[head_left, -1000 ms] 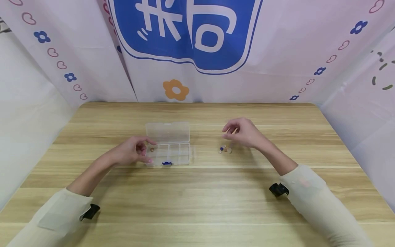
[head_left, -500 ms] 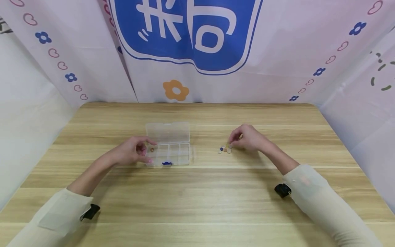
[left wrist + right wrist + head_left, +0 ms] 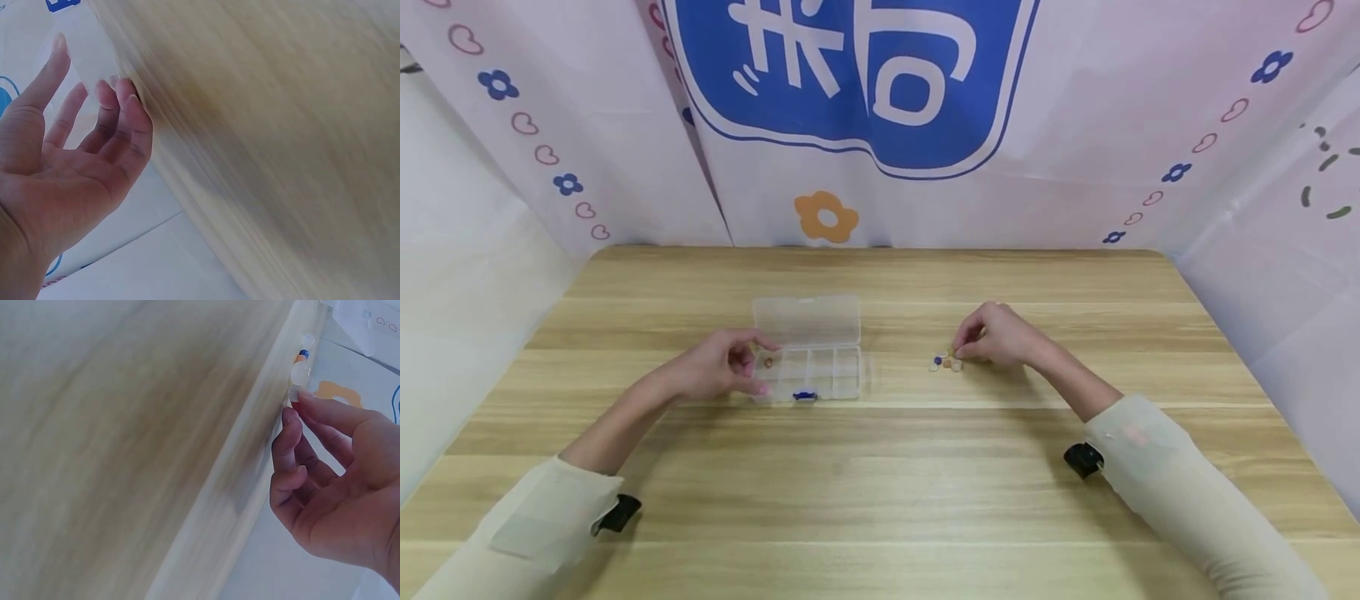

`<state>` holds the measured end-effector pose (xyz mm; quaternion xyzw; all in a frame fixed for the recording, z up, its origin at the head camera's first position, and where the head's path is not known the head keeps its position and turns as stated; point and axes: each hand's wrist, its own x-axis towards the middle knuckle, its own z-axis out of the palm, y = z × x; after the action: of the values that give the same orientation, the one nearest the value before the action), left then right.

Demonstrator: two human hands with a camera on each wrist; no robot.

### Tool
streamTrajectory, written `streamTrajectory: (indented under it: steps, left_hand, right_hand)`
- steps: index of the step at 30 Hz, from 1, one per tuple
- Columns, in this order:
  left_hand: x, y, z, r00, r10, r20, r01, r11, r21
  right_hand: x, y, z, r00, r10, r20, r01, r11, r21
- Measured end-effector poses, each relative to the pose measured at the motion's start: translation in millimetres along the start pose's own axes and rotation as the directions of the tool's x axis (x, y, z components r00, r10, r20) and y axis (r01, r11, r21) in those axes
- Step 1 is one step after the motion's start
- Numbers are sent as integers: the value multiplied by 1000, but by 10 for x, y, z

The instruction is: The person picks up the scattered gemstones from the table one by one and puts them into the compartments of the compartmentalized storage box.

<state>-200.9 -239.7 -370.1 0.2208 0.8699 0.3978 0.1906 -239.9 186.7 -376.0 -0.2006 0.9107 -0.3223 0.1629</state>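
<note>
A clear plastic compartment box [image 3: 822,367] lies on the table with its lid [image 3: 807,321] folded back. My left hand [image 3: 718,364] holds the box's left end, index finger at the back corner and thumb at the front one. One small brown bead-like piece [image 3: 768,362] sits in the left compartment. To the right of the box is a little cluster of small round pieces, among them a blue one [image 3: 937,361] and an orange one [image 3: 947,364]. At the cluster's right side, my right hand [image 3: 1000,337] pinches a small pale piece [image 3: 294,394] between thumb and index finger.
On the front edge of the box is a blue latch [image 3: 805,396]. The wooden table [image 3: 880,492] ends at the back against a printed cloth [image 3: 1075,125]. Both sleeves carry a black wrist device, such as the right one [image 3: 1082,459].
My right hand has come down from above the cluster, and its fingertips are now at the pieces, pinching one. The left hand has stayed in place on the box.
</note>
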Motion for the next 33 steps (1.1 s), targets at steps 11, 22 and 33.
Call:
streamTrajectory:
  steps: [11,22,33]
  left_hand:
    - [0,21,-15,1000,11,2,-11,999,38]
    - [7,9,-12,1000,16,8,-16,999,33]
    - [-5,2,-13,1000,24,2,-24,999,29]
  right_hand:
    - [-21,-72,-50,999,35,-24,-35,999,20]
    - [-5,-168,-49,1000,16,-16,-13,988,154]
    - [90,-358,40,999,-40,9,37,976,213]
